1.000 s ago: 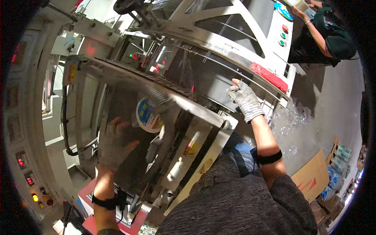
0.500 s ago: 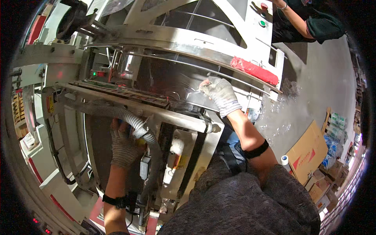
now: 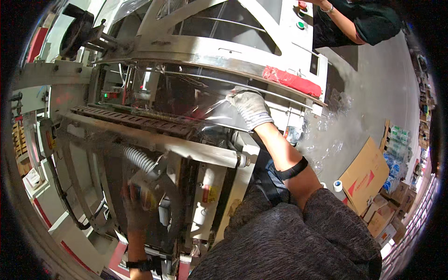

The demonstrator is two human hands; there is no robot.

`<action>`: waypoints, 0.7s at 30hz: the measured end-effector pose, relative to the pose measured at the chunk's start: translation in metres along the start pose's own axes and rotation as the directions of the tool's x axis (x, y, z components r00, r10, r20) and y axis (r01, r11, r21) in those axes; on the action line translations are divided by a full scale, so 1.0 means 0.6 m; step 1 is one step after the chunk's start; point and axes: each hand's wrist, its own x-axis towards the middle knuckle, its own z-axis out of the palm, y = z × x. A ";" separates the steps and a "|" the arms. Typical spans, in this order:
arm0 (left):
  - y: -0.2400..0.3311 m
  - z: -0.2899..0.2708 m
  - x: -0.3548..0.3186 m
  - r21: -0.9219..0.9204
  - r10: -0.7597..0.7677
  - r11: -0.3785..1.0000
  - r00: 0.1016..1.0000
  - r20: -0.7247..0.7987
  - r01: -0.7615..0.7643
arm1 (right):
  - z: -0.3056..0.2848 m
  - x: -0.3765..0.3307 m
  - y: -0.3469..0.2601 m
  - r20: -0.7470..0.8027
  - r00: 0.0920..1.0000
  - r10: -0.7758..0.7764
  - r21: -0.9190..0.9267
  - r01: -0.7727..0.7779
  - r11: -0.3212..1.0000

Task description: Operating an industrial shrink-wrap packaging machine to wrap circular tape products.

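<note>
My right hand [image 3: 252, 108], in a pale knit work glove, is closed at the near side of a metal rail on the machine. Its fingers pinch a clear plastic film [image 3: 211, 110], which stretches left from them in shiny creases over the dark opening. A slotted metal bar [image 3: 135, 118] runs along the opening's near edge. Lower left, my left hand [image 3: 137, 205], also gloved, is among the machine's lower parts beside a grey corrugated hose [image 3: 139, 159]. Motion blurs its fingers, so I cannot tell whether it holds anything.
A white machine frame [image 3: 205, 46] crosses the far side, with a red wrapped bundle [image 3: 291, 81] on its edge and a green button [image 3: 300, 25] above. A co-worker's arm [image 3: 343, 21] shows at top right. Cardboard [image 3: 366, 175] and plastic scraps [image 3: 326, 126] lie on the floor at right.
My left hand has moved down and is now blurred. The film now stretches more visibly from my right hand, which stays at the rail. The whole view has shifted slightly.
</note>
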 end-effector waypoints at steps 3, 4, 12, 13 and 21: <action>-0.092 0.022 -0.114 0.175 0.117 0.978 0.993 -0.003 -0.114 | -0.027 -0.011 -0.002 -0.078 0.996 0.035 0.250 -0.015 0.968; -0.081 0.002 -0.133 0.212 0.079 0.973 0.994 0.070 -0.092 | -0.024 -0.022 0.005 0.017 0.970 0.245 0.614 -0.203 0.763; -0.014 -0.092 -0.217 -0.256 -0.457 0.880 0.858 -0.234 0.399 | -0.067 -0.162 0.023 0.110 0.942 0.316 0.842 -0.258 0.474; -0.013 -0.094 -0.225 -0.253 -0.459 0.880 0.855 -0.240 0.402 | -0.087 -0.169 0.016 0.185 0.949 0.254 0.787 -0.298 0.540; 0.092 -0.141 -0.238 -0.386 -0.441 0.872 0.827 -0.350 0.301 | -0.088 -0.238 0.021 0.259 0.965 0.036 0.604 -0.191 0.774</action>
